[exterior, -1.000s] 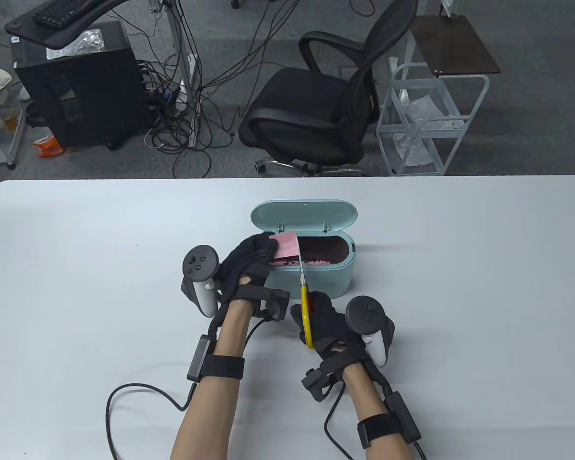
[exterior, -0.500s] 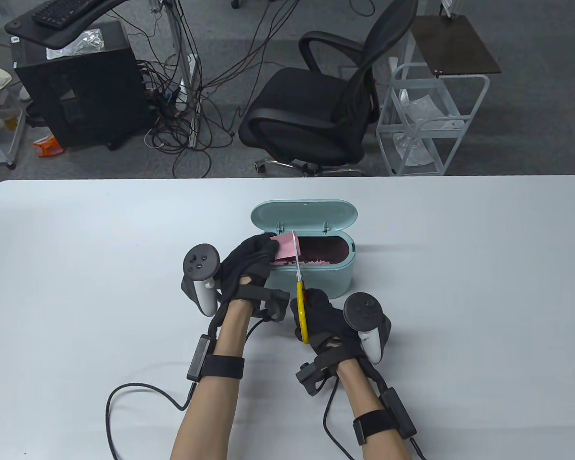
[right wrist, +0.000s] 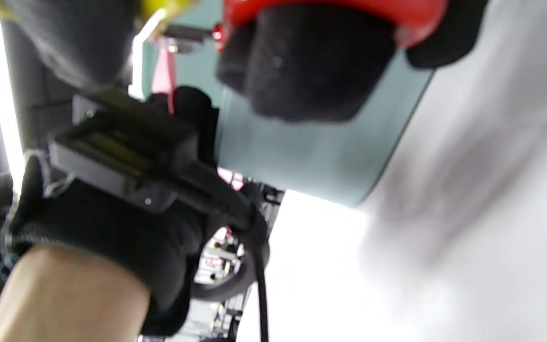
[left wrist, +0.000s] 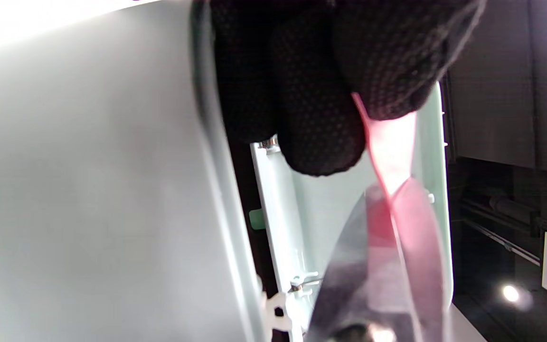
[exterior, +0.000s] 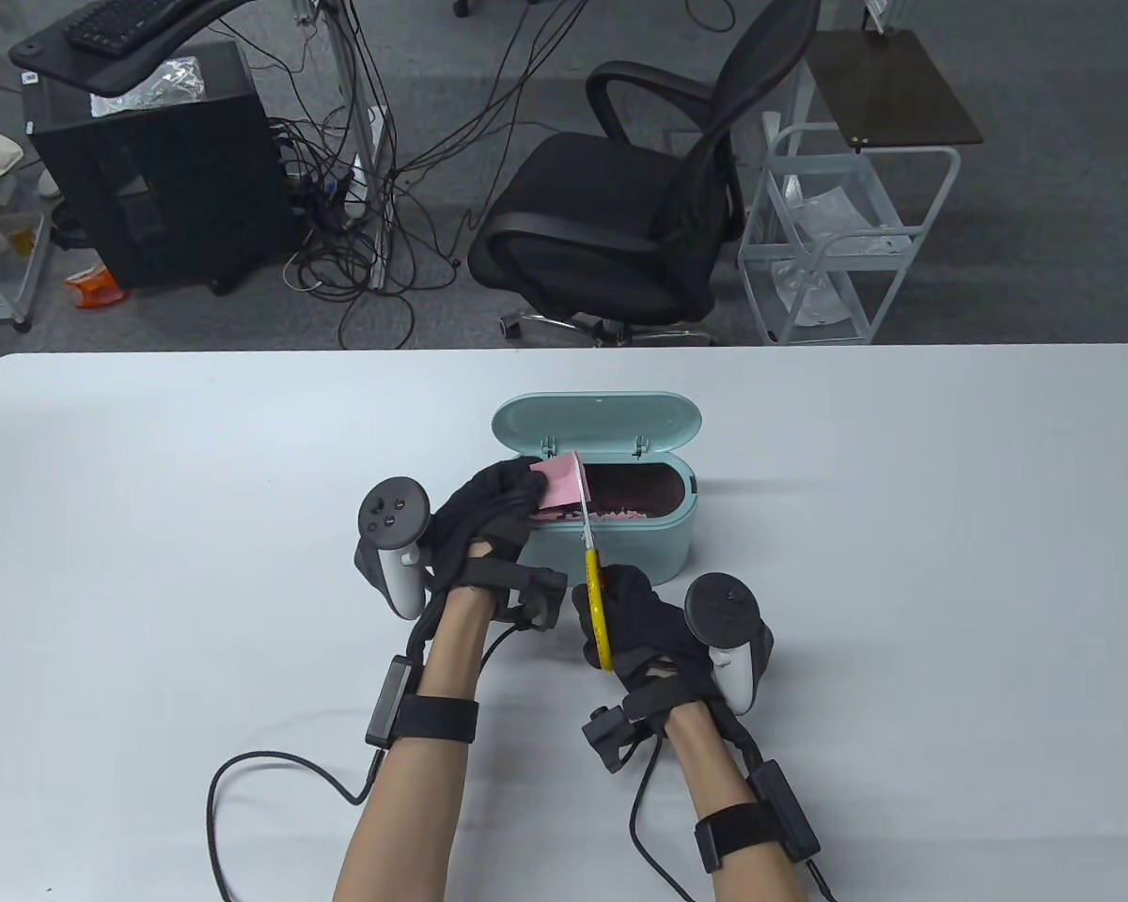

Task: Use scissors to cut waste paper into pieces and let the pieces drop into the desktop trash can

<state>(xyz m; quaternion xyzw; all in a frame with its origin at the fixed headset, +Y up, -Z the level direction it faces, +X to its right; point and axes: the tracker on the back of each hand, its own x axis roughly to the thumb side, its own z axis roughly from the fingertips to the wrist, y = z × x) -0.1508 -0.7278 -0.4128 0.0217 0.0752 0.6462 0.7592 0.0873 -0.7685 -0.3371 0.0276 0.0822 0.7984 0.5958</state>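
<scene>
grey carpet floor (exterior: 1043, 244) beyond the white desk (exterior: 949, 564). a black mesh office chair (exterior: 620, 216) stands just behind the desk's far edge. right of it, a white wire trolley (exterior: 846, 244) beside a dark brown side table (exterior: 888, 89). left, a black computer tower (exterior: 150, 160) under a keyboard tray (exterior: 113, 38), with tangled cables (exterior: 385, 188) trailing across the floor. lighting even.

Scissors (exterior: 594, 583) handles hidden; blades perhaps closed.
</scene>
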